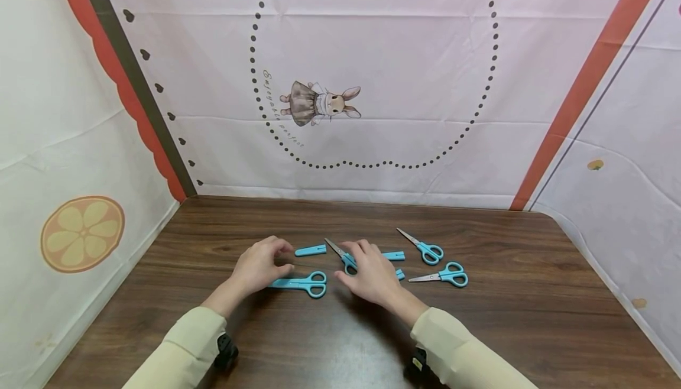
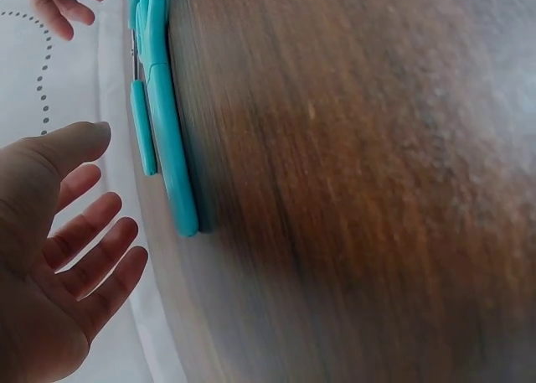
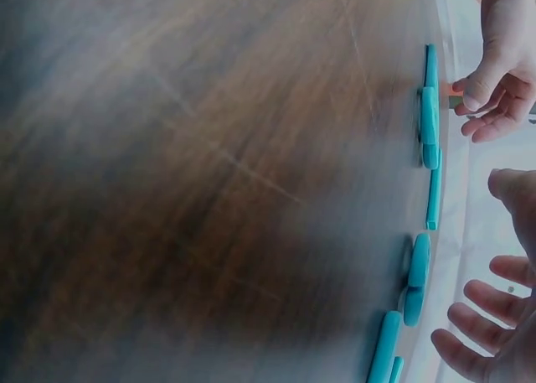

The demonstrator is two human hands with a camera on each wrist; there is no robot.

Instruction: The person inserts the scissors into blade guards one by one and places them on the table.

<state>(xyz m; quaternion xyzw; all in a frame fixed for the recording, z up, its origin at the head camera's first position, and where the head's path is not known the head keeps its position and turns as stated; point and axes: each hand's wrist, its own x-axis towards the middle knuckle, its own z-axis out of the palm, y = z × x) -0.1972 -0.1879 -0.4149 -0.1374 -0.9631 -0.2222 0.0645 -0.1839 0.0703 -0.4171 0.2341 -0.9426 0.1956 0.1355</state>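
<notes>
My left hand (image 1: 262, 263) hovers with loosely bent fingers over the covered end of a pair of blue-handled scissors (image 1: 315, 284), whose blades sit in a blue cap (image 2: 172, 157). In the left wrist view that hand holds nothing. Just beyond its fingertips a loose blue blade cap (image 1: 311, 250) lies on the table. My right hand (image 1: 369, 274), empty with fingers spread, is above a second pair of scissors (image 1: 340, 252) with bare metal blades pointing away and left. The hand partly hides these handles and two more blue caps (image 1: 394, 256) on its right.
Two more bare-bladed scissors lie to the right: one farther back (image 1: 428, 252), one nearer (image 1: 453, 275), both with blades pointing left. The dark wooden table (image 1: 319, 347) meets a printed white cloth (image 1: 404, 81) at the back and sides.
</notes>
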